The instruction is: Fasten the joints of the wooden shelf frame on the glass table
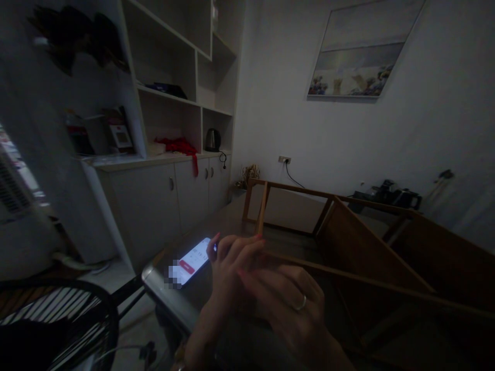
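My left hand (235, 260) is closed, its fingers curled beside the near end of a wooden crossbar (262, 208). My right hand (296, 304), with a ring on one finger, sits lower and to the right, fingers bent together and tips close to my left hand. Anything between the fingers is hidden by the hands and the dim light. Beyond and to the right of both hands, a brown wooden frame with panels (356, 234) lies across the table. A lit phone (195, 257) rests on the table left of my left hand.
At the lower left stands a black slatted chair (110, 319), beside the table's metallic edge (166, 293). White cabinets (150, 206) line the left side, with a kettle (212, 140) and red cloth (180, 146) on them. A cord runs from a wall socket (284, 159).
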Available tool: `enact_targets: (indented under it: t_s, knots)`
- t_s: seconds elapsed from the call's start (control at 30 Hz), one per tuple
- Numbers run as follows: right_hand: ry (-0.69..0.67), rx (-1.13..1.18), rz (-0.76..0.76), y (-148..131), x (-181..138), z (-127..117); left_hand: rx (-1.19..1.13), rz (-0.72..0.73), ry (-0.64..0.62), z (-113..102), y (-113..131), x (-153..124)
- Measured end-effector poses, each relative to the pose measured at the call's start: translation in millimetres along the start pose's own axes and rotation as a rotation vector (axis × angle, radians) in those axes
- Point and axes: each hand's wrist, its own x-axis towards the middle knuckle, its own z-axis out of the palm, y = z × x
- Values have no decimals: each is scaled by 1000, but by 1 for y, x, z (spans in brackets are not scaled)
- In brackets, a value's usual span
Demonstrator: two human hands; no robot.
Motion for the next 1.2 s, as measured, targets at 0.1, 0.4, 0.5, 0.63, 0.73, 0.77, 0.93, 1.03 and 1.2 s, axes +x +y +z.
enact_targets:
  t_s: [0.1, 0.4, 0.5, 0.63, 0.73, 0.77, 0.93, 1.03, 1.2]
  knots:
    - [-3, -9, -21, -1, 0, 0, -3, 8, 1, 1, -1, 0]
    - [-77, -35, -103, 2, -11, 7, 12, 15, -3, -1, -1, 1]
    - [-68, -66, -47, 1, -11, 7, 16, 32, -8, -2, -1, 1]
    - [-24, -110, 13, -2, -11, 7, 12, 10, -26, -3, -1, 0]
    - [-42, -91, 18, -4, -11, 9, 7, 12, -14, -2, -1, 0]
    - [-61, -84, 11, -4, -11, 10, 10, 17, -10, -1, -1, 0]
    - [-143, -11, 17, -3, -11, 13, 19, 24, 3, 0, -2, 0]
    - [-155, 39, 78, -4, -12, 12, 9, 33, 13, 1, -2, 0]
    - [-155, 37, 82, -4, -13, 12, 28, 29, 18, 1, -3, -1]
